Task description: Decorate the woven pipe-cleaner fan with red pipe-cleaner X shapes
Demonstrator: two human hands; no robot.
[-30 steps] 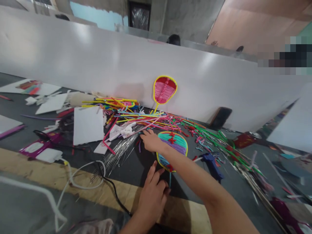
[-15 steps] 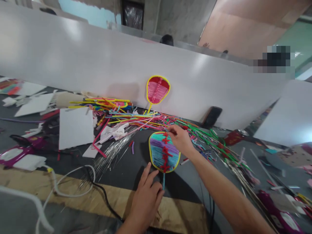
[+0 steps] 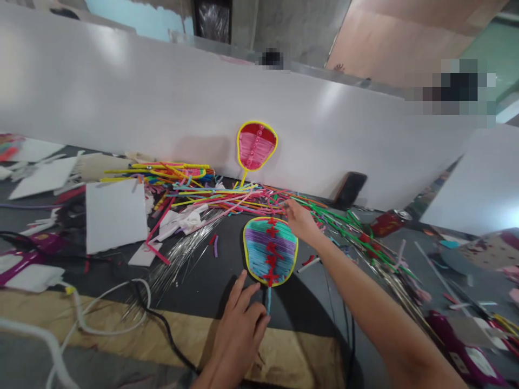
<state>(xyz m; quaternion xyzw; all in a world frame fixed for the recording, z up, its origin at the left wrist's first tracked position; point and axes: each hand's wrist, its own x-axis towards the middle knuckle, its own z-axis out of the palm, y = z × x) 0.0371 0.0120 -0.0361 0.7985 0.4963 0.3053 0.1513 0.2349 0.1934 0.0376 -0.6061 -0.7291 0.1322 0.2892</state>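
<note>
A fan-shaped craft piece (image 3: pixel 257 254) lies on the dark tabletop, wound with teal, purple and blue pipe cleaners inside a yellow rim. Red pipe-cleaner pieces run down its middle. My left hand (image 3: pixel 243 324) rests at its lower edge, fingers apart, the thumb beside the light-blue handle (image 3: pixel 269 300); whether it touches the handle I cannot tell. Just past the fan's top right edge is my right hand (image 3: pixel 302 222), its fingertips pinched together over the loose pipe cleaners (image 3: pixel 239 202). Anything between those fingertips is too small to make out.
A finished pink-and-red fan (image 3: pixel 256 148) leans on the white partition (image 3: pixel 170 102). A phone (image 3: pixel 351 190) and a red can (image 3: pixel 390 222) stand to the right. Leftward lie a white square (image 3: pixel 117 216), silvery wires (image 3: pixel 178 259) and a purple glue gun (image 3: pixel 30 259).
My right hand has lifted off the fan's top red piece and moved slightly up and away. My left hand stays beside the handle. The whole view has shifted a little.
</note>
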